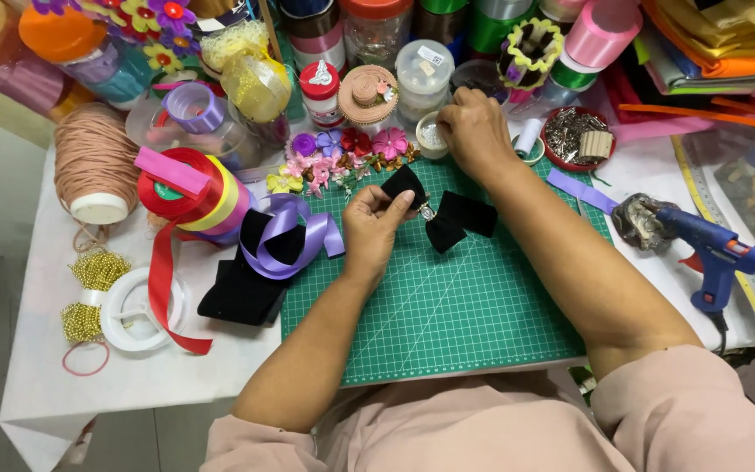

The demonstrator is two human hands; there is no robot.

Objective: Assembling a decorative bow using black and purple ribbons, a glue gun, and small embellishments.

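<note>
My left hand (376,225) pinches the black bow (447,218) above the green mat (447,306) — open room below; right hand (474,131) dips curled fingers into a small cup (431,135) at the mat's far edge.

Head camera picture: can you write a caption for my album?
Left hand holds a black velvet bow over a green cutting mat while right hand reaches to a small white pot.

A single head-worn view is provided. The scene is viewed steeply downward from close above the green cutting mat (447,306), with the table's (133,385) far clutter framed along the top edge.
</note>
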